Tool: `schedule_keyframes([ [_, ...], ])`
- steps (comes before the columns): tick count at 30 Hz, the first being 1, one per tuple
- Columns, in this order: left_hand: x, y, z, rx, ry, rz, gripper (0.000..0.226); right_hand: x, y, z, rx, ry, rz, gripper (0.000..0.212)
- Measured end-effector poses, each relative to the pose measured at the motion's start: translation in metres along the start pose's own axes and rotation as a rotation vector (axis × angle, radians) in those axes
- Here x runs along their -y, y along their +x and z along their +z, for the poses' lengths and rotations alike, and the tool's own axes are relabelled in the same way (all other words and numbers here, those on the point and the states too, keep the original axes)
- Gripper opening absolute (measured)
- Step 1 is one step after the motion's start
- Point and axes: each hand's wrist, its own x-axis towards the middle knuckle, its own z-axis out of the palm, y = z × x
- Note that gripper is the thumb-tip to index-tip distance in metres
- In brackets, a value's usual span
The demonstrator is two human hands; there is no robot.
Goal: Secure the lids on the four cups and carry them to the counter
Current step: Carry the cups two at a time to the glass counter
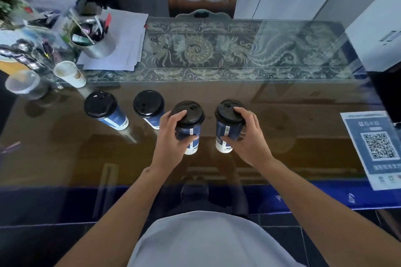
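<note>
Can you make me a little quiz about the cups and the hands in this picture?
1. How many blue cups with black lids stand on the glass table?
2. True or false: the left hand holds a cup and so does the right hand.
3. Which is beside the metal pot of pens: A) a banana, B) a stack of white papers, C) a teapot?

Key: 1. Four. 2. True; the right one holds its own cup. 3. B.
</note>
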Motion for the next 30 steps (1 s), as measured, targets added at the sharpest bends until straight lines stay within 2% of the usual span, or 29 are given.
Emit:
schedule_keyframes([
  [4,0.000,0.014,0.013,-0.060,0.031,-0.070,0.078,-0.013,0.028,-0.007,0.036,0.021,-0.022,0.091],
  [10,0.002,0.034,0.038,-0.155,0.062,-0.041,0.084,-0.042,0.066,-0.012,0.058,0.066,-0.048,0.092],
  [13,0.006,0.045,0.055,-0.131,0.069,-0.035,0.087,-0.056,0.081,-0.010,0.107,0.063,-0.031,0.094],
  [19,0.022,0.062,0.075,-0.067,0.093,-0.100,0.077,-0.076,0.100,-0.003,0.139,0.068,-0.034,0.091],
  [27,0.026,0.070,0.076,-0.048,0.188,0.106,0.062,-0.097,0.095,0.003,0.073,-0.022,-0.220,0.078],
  [30,0.031,0.061,0.074,-0.053,0.216,0.121,0.068,-0.105,0.081,-0.001,0.079,-0.031,-0.242,0.072],
])
